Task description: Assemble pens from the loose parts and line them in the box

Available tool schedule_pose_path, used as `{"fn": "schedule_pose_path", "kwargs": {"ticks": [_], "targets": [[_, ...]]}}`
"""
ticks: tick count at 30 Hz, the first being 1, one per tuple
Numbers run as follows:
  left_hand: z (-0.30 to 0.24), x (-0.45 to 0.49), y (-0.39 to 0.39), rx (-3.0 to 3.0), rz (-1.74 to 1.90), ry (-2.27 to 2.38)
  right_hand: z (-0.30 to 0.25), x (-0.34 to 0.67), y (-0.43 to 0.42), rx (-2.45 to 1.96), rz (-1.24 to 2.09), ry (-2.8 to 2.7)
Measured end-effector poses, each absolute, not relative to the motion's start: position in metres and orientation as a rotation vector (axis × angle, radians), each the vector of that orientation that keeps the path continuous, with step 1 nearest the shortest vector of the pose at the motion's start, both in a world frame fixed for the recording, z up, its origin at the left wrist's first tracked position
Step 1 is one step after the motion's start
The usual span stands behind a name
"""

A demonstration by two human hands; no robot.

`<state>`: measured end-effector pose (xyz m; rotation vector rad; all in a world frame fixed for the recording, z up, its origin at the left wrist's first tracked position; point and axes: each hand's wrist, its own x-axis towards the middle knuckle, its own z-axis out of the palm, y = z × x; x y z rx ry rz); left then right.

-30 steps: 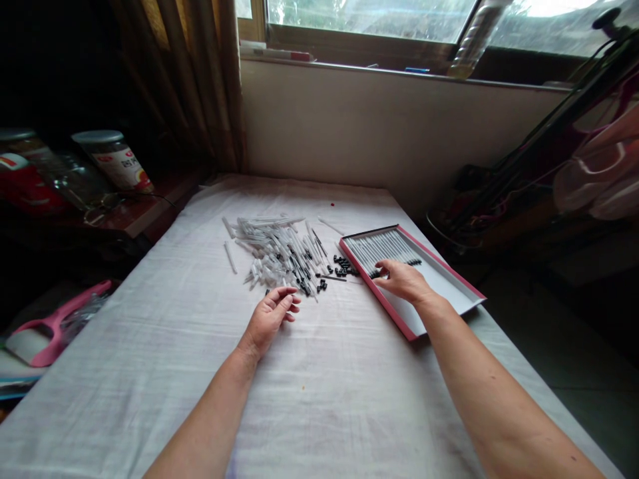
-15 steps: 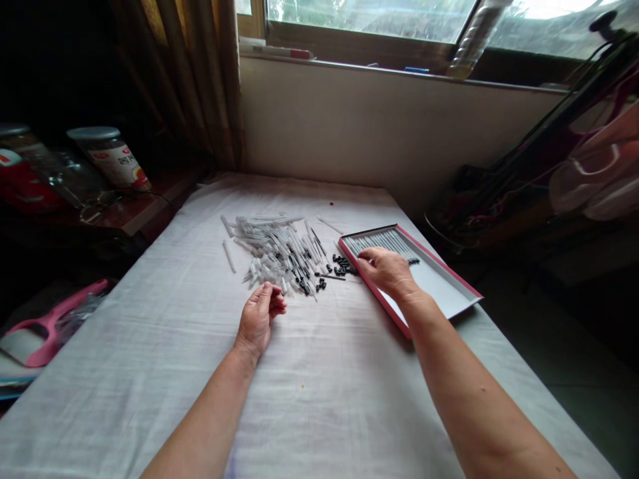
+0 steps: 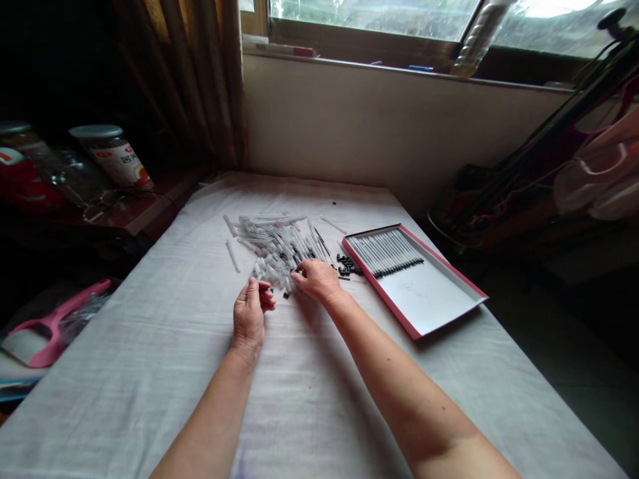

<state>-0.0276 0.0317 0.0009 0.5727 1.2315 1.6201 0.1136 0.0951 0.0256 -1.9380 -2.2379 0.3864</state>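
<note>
A loose heap of clear pen tubes and black refills lies mid-table on the white cloth. My right hand rests at the heap's near edge, fingers bent onto the parts; what it pinches, if anything, is hidden. My left hand sits just in front of the heap, fingers curled with thumb against them, and nothing shows in it. A small cluster of black caps lies between the heap and a shallow pink-edged tray. A neat row of assembled pens fills the tray's far end.
Jars stand on a dark side shelf at the left, with a pink-handled tool below. A curtain and windowsill with a bottle are at the back. Clothes and a rack crowd the right side beyond the table edge.
My right hand has left the tray and crossed left to the heap of parts. My left hand has curled its fingers and slid slightly left and nearer.
</note>
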Motion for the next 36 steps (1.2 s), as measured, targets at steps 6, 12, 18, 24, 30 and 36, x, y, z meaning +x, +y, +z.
{"fn": "schedule_pose_path", "kwargs": {"ticks": [6,12,18,24,30,36], "targets": [[-0.002,-0.026,0.032,0.592,1.605,1.214,0.028,0.104,0.108,-2.045,0.395,-2.149],[-0.002,-0.026,0.032,0.604,1.594,1.228,0.032,0.100,0.118,-2.120,0.435,-2.123],[-0.002,-0.025,0.032,0.648,1.572,1.241,0.029,0.124,0.105,-2.109,0.419,-2.005],[-0.009,-0.025,0.031,0.801,1.510,1.290,0.010,0.161,0.081,-1.955,0.527,-1.796],[-0.016,-0.020,0.021,1.676,1.455,1.546,0.000,0.185,0.045,-1.548,1.033,-1.428],[-0.016,-0.017,0.014,2.304,1.208,1.674,0.013,0.194,0.018,-1.416,1.301,-1.341]]}}
